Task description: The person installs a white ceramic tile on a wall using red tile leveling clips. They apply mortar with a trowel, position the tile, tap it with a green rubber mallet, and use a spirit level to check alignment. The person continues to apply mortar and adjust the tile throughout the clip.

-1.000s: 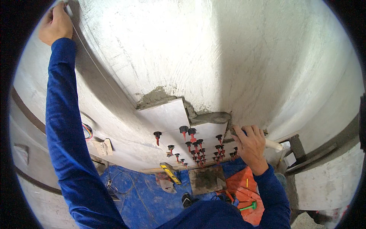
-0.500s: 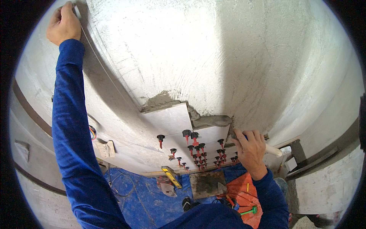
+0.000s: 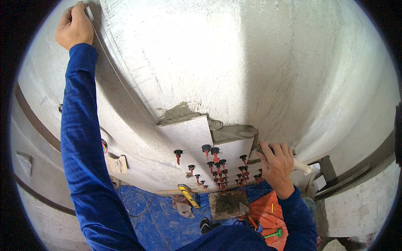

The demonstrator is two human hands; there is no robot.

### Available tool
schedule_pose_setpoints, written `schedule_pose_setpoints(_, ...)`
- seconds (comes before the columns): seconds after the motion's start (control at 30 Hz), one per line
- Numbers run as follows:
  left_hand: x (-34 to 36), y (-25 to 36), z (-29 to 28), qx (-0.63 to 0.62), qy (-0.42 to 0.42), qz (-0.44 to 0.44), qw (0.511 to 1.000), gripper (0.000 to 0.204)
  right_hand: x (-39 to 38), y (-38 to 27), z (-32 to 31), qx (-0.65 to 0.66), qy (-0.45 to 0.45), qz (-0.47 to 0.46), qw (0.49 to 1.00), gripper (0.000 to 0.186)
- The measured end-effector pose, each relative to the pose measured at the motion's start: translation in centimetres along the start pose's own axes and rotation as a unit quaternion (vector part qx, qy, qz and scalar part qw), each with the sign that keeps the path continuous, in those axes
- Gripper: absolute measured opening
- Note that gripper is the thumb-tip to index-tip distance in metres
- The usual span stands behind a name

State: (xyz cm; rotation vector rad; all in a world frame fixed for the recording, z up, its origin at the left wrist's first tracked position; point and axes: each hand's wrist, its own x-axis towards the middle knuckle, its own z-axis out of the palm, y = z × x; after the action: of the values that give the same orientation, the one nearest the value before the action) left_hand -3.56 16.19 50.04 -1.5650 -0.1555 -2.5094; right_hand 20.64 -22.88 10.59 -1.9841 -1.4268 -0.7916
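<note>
At the upper left, my left hand (image 3: 74, 28) pinches a small pale piece (image 3: 88, 13) with a thin string (image 3: 113, 62) running down along the plastered wall (image 3: 188, 54). My right hand (image 3: 277, 167) has curled fingers at the mortar edge beside the pale tiles (image 3: 186, 134); what it grips is hidden. A pale cylindrical piece (image 3: 302, 166) sticks out behind it to the right. Grey mortar (image 3: 232, 133) lies along the tiles' upper edge. Several black-topped red levelling clips (image 3: 215, 155) stand on the tile joints.
Below are a blue tarp (image 3: 150, 221), yellow level (image 3: 188, 195), stained board (image 3: 228, 205) and orange sheet (image 3: 266, 209) with a green-handled tool (image 3: 274, 233). Coloured wires (image 3: 104, 145) poke from the left wall. A dark recess (image 3: 328, 178) is at the right.
The view has shifted slightly, with wall and tiles appearing a little lower and further right. My left hand appears further right and slightly lower; my right hand stays at the tile edge.
</note>
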Motion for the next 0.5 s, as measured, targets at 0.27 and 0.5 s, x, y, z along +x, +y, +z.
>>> schedule_pose_setpoints(0.27, -0.24, 0.43, 0.09, 0.002, 0.008, -0.034, 0.999, 0.031, 0.14, -0.45, 0.04, -0.001, 0.013, 0.015, 1.000, 0.035)
schedule_pose_setpoints(0.5, -0.04, 0.40, -0.21, 0.035, -0.011, -0.007, 0.999, 0.034, -0.32, -0.96, 0.56, -0.001, 0.036, 0.025, 0.999, 0.037)
